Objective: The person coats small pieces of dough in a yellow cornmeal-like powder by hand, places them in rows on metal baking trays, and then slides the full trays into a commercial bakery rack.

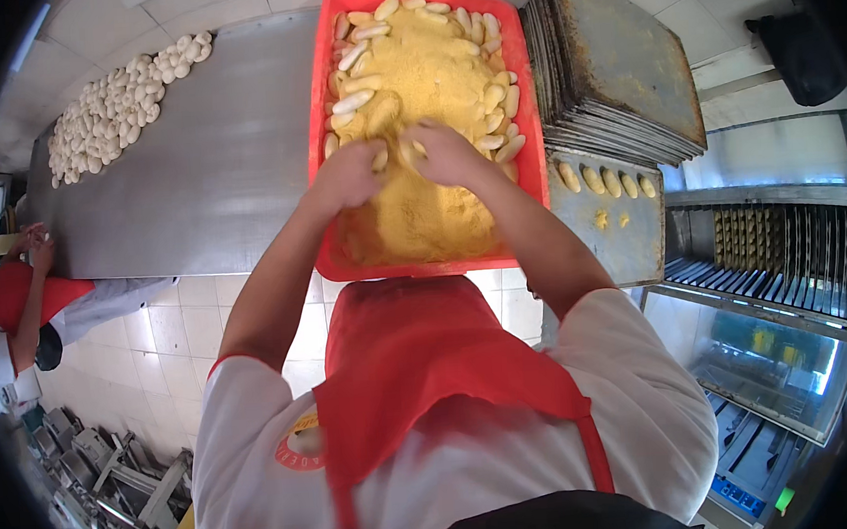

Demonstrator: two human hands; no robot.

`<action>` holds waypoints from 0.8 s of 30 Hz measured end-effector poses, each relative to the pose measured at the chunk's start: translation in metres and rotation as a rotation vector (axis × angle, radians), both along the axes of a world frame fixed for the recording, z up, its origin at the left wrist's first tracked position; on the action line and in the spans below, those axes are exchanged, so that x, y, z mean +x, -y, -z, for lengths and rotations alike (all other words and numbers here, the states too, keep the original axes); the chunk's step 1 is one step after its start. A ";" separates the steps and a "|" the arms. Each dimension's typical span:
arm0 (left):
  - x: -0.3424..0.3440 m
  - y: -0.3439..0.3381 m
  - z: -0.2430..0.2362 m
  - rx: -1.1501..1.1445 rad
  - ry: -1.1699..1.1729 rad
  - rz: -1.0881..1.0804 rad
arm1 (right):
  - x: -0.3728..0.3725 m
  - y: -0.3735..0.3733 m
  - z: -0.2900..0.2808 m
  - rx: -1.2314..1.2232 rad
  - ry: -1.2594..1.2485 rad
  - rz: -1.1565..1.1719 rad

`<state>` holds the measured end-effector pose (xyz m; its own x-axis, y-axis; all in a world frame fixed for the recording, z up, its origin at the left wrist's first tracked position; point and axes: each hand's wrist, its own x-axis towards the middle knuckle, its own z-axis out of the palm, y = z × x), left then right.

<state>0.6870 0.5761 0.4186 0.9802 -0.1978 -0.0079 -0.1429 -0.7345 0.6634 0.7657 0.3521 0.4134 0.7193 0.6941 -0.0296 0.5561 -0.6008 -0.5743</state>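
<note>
Both hands are inside a red plastic tub (535,132) spread with yellow crumb-like meal (436,65). My left hand (348,174) is closed on a dough roll (379,159) dusted with the meal. Just beside it, my right hand (444,155) is curled around another dough roll (416,149), partly hidden by the fingers. Motion smears both sets of fingertips. Oval dough rolls line the tub's sides and far end; some, like the pale roll (353,101) ahead of my left hand, are whiter than the rest.
Left, a metal table (242,149) bears a heap of round dough balls (109,119). Stacked dark baking trays (624,53) stand at the right; a nearer tray (601,234) carries several coated rolls (610,181). A rack (772,253) stands far right, and a co-worker's hands (39,244) show far left.
</note>
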 end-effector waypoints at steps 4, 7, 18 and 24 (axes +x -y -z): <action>-0.039 -0.006 -0.002 -0.612 -0.353 -0.229 | -0.021 0.076 -0.020 0.137 -0.436 0.452; -0.015 -0.008 -0.009 -0.677 -0.217 -0.283 | -0.016 0.095 -0.014 0.482 -0.744 0.676; 0.065 0.015 0.003 0.150 -0.047 -0.250 | -0.028 0.044 -0.003 -0.123 -0.099 0.255; -0.004 0.026 -0.014 -0.971 -0.342 -0.254 | -0.082 0.087 0.012 -0.094 -0.191 0.227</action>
<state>0.6827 0.5499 0.4329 0.9692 -0.0566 -0.2398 0.2457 0.1501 0.9576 0.6837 0.2651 0.4017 0.8308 0.5039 -0.2362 0.2887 -0.7530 -0.5913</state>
